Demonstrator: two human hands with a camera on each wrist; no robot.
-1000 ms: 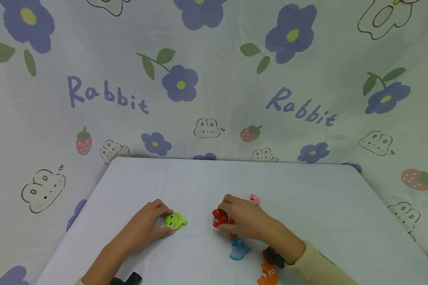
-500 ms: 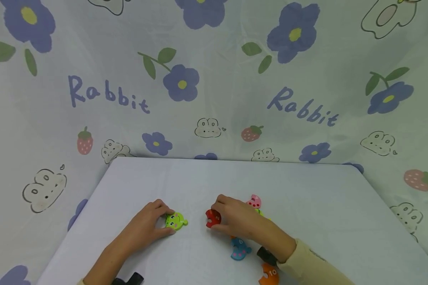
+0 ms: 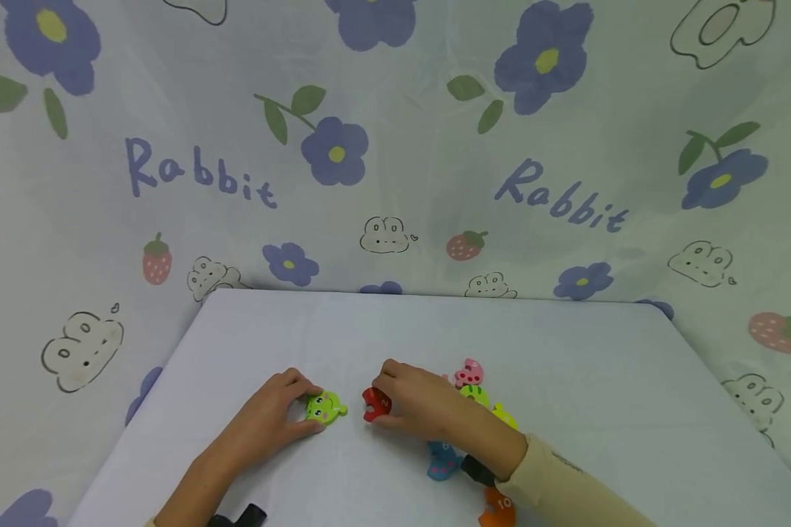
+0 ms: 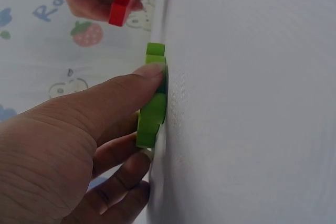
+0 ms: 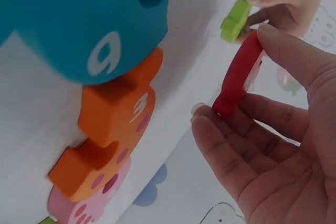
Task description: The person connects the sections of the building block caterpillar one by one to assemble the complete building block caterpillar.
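Observation:
A green piece with a smiling face (image 3: 325, 408) lies on the white table, pinched between thumb and fingers of my left hand (image 3: 264, 421). In the left wrist view the green piece (image 4: 153, 108) stands edge-on to the camera under the thumb. To its right, my right hand (image 3: 428, 401) grips a red piece (image 3: 375, 405) by its edges, a short gap apart from the green one. The right wrist view shows the red piece (image 5: 239, 74) between thumb and fingers, with the left hand (image 5: 289, 3) beyond it.
Right of and under the right forearm lie a pink piece (image 3: 469, 372), green and yellow pieces, a blue piece (image 3: 442, 461) and an orange piece (image 3: 497, 506) marked 10. In the right wrist view, an orange piece (image 5: 113, 124) marked 3 lies beside the blue one.
My right hand has moved left with the red piece, closer to the green one, uncovering green and yellow pieces behind it. My left hand has stayed in place.

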